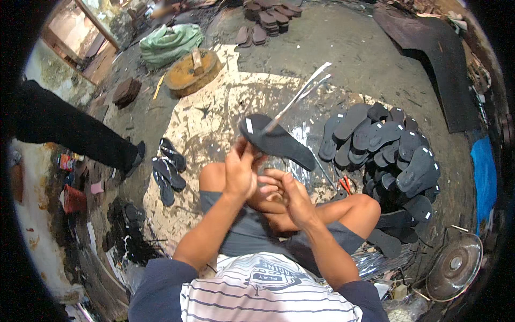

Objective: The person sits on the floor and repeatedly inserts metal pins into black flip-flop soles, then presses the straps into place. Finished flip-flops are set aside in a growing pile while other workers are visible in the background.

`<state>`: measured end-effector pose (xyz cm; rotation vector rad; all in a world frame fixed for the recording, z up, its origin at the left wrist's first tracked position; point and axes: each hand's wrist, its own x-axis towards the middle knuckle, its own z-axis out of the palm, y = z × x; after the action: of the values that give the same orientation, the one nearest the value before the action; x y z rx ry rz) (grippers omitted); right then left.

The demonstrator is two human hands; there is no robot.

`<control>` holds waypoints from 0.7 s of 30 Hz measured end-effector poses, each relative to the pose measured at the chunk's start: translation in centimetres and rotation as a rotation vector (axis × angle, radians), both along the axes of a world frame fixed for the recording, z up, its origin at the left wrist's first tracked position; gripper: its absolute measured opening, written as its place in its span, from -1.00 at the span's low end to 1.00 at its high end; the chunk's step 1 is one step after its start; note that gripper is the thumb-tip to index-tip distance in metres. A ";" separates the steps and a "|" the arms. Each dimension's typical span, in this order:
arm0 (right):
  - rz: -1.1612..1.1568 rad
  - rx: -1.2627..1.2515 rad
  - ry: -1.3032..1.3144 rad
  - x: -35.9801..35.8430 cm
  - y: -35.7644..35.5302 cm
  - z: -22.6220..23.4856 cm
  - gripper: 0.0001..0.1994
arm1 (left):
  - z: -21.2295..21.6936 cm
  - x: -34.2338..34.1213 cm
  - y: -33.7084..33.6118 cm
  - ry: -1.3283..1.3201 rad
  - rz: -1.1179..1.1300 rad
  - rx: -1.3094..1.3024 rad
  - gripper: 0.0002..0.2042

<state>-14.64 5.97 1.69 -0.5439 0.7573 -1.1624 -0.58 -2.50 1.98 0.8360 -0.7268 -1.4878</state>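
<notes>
The black sole (284,146) is near the middle of the frame, tilted, with a white label (249,126) toward its left end and pale strips (303,88) rising from it to the upper right. Your left hand (242,170) has its grip closed on the sole's lower-left edge. Your right hand (289,194) is just below the sole, fingers loosely curled; whether that grip pinches anything, I cannot tell. Right of your hands, a red-handled tool (345,185) lies on the floor by your knee, near a big heap of black soles (424,169). To the left you have strapped sandals (167,170) grouped together. Beyond, upper left, are a round, rusty-topped block (182,77) and a green sack (170,45); at upper centre, brown soles (268,20) lie stacked. Another person's dark-clothed leg (75,121) enters from the left edge.
</notes>
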 end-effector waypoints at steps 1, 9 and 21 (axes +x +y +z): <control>-0.118 0.056 -0.075 0.2 -0.6 -2.2 -0.43 | -0.5 -0.6 1.2 0.075 -0.049 -0.001 -0.75; -0.400 0.004 0.216 -1.6 -3.1 -4.5 -0.72 | 2.3 1.2 1.7 -1.223 0.071 -0.830 -0.61; -0.178 -0.129 0.435 -5.3 -4.5 0.5 -0.68 | 3.6 2.9 -0.8 0.220 -0.368 -0.300 -0.65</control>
<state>-19.96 1.46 2.14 -0.8674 1.1254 -1.2798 2.31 -3.30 5.56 0.3133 -0.9433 -1.7082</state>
